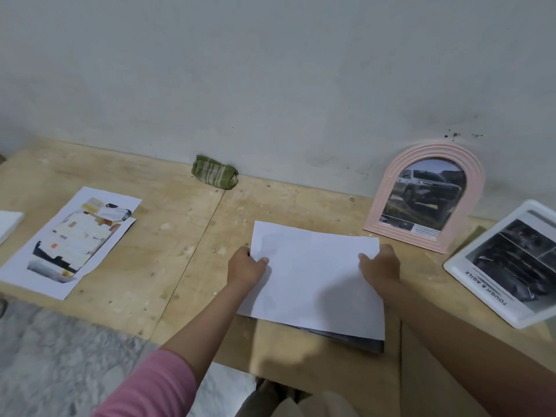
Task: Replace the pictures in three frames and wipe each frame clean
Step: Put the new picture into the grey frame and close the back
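Observation:
A white sheet of paper (313, 275) lies blank side up in the middle of the wooden table (168, 236), with a darker printed edge showing beneath its near side. My left hand (246, 267) grips its left edge and my right hand (380, 264) grips its right edge. A pink arched frame (427, 195) with a truck picture leans on the wall at the right. A white rectangular frame (508, 263) with a dark car picture lies flat at the far right. A folded green striped cloth (214, 175) rests against the wall.
Two overlapping printed pages (75, 239) lie at the left of the table. Another white object (9, 224) shows at the far left edge. The table's near edge drops to a grey speckled floor (60, 356).

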Motion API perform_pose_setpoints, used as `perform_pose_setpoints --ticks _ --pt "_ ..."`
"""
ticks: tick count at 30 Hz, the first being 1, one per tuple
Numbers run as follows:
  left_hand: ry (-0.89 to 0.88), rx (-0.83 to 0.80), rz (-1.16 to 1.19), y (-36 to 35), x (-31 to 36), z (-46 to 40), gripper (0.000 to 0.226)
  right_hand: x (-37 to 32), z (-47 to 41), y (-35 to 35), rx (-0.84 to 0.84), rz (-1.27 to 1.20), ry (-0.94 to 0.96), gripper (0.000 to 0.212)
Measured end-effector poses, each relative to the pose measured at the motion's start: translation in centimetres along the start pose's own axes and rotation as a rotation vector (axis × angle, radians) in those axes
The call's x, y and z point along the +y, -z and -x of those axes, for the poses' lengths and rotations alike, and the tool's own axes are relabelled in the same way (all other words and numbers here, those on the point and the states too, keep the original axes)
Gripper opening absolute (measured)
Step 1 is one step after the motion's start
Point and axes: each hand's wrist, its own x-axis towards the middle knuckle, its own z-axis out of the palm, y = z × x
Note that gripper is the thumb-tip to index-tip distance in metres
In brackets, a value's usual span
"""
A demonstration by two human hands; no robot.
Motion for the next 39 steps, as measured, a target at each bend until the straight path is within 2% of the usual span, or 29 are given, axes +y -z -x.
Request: perform_pose_setpoints --ticks 7,14,17,20,23,26,31,37,39 --pt "0.122 0.124 0.143 2.0 -2.2 0.7 0.019 -4.1 0.1 -1.9 -0.107 0.061 0.044 0.052" --pt "0.302 0.271 0.349 6.8 -6.6 1.0 0.018 -8.1 0.9 -4.7 -0.398 0.104 0.136 0.054" --pt "0.366 0.318 0.393 9.3 -9.4 0.9 0.020 -11.0 2.1 -7.4 -0.391 0.077 0.222 0.048" --pt "0.426 0.334 0.422 11.8 -12.1 0.7 0.017 -14.2 3.7 -10.9 -0.386 0.058 0.299 0.033" --pt "0.441 0.366 0.398 15.5 -15.8 0.0 0.038 -17.9 5.7 -16.0 -0.373 0.061 0.378 0.025" --pt "0.440 0.324 0.295 18.3 -18.4 -0.3 0.045 -20.3 6.7 -19.9 -0.335 0.105 0.418 0.027" --pt "0.520 0.206 0.283 23.6 -22.8 -2.0 0.025 -25.3 8.7 -28.5 -0.316 0.207 0.464 0.035" --pt "0.501 0.090 0.199 25.3 -24.0 -2.8 0.034 -28.2 9.1 -33.9 -0.246 0.397 0.556 0.039" --pt "0.479 0.042 0.078 25.3 -24.1 -3.1 0.024 -28.7 8.8 -34.8 -0.226 0.507 0.583 0.036"
